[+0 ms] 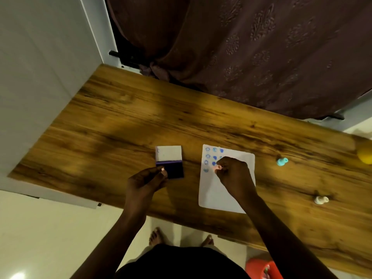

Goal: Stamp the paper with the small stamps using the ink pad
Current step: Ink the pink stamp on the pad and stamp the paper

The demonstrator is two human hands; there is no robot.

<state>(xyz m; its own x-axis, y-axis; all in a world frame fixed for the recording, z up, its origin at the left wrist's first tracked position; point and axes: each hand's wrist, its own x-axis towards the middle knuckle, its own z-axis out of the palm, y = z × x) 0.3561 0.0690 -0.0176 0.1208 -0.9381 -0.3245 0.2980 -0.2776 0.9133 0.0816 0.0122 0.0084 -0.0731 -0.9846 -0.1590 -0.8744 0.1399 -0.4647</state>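
A white paper (219, 194) lies on the wooden table (120, 125) with several blue stamp marks in rows at its top left corner. My right hand (234, 174) is closed on a small pink stamp (218, 168), whose tip is at the paper just below the marks. The ink pad (170, 162) lies open to the left of the paper, white lid up and back, dark blue pad in front. My left hand (148, 178) rests at the pad's near left edge, fingers curled; whether it grips the pad I cannot tell.
A teal stamp (282, 161) and a white stamp (321, 200) lie on the table to the right of the paper. A yellow object (365, 155) sits at the right edge. A brown curtain (251, 47) hangs behind the table. A red item (261, 268) is on the floor.
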